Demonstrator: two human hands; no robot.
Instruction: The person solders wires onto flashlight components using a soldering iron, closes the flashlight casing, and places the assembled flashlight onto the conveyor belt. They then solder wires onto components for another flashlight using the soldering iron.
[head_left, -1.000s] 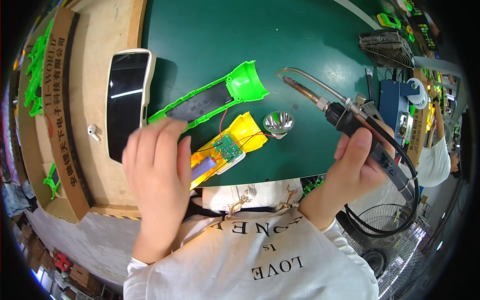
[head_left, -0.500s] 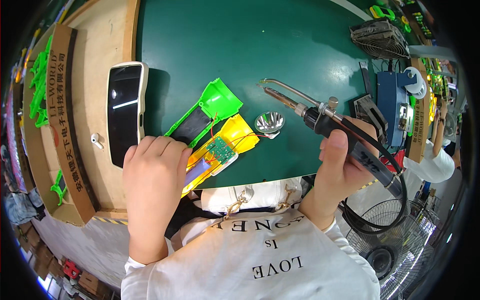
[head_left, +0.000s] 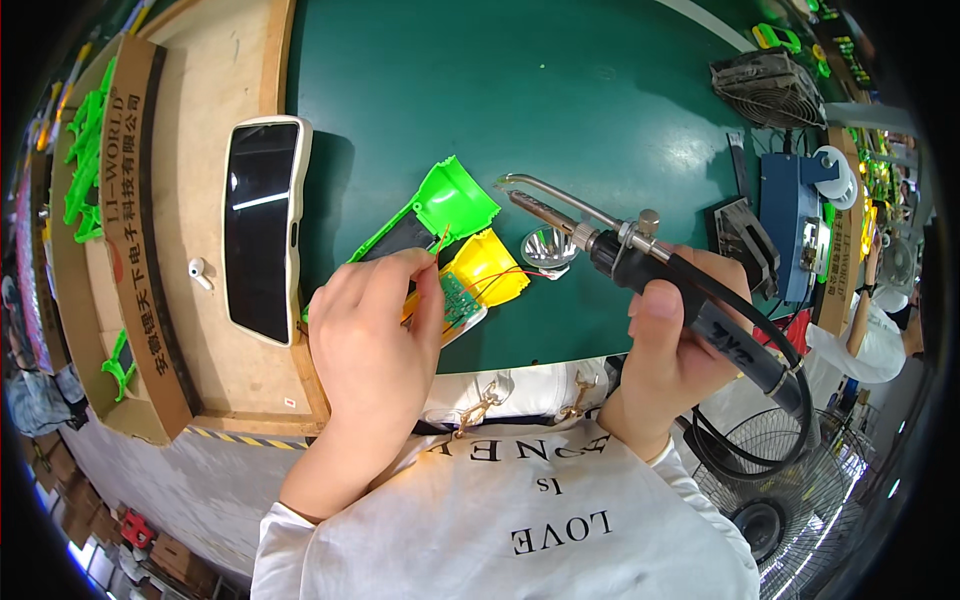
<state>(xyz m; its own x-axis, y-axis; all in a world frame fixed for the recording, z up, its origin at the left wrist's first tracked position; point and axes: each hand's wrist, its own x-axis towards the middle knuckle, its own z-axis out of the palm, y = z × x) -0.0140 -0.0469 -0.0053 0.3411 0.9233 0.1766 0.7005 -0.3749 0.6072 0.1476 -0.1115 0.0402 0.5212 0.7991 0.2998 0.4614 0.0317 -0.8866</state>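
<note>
My right hand (head_left: 690, 345) is wrapped round the black handle of a soldering iron (head_left: 612, 252) with a curved metal feed tube along it. Its tip points left, above the table and apart from the parts. The thumb and fingertips of my left hand (head_left: 372, 325) are pinched together on a thin red wire (head_left: 443, 238). That hand covers the lower part of an open flashlight housing, with a green half (head_left: 455, 200) and a yellow half (head_left: 492, 268). A green circuit board (head_left: 461, 298) lies in the yellow half. Red wires lead to a shiny reflector (head_left: 549, 248) on the right.
Left of the housing lies a phone (head_left: 262, 225) in a pale case, with a white earbud (head_left: 200, 272) beside it. A cardboard box (head_left: 135, 230) holds green parts. A blue soldering station (head_left: 785, 225), a black stand (head_left: 738, 245) and a small fan (head_left: 768, 88) are at right.
My left hand has moved up and right from the housing's lower end and now pinches the red wire. The soldering iron has shifted slightly left and down.
</note>
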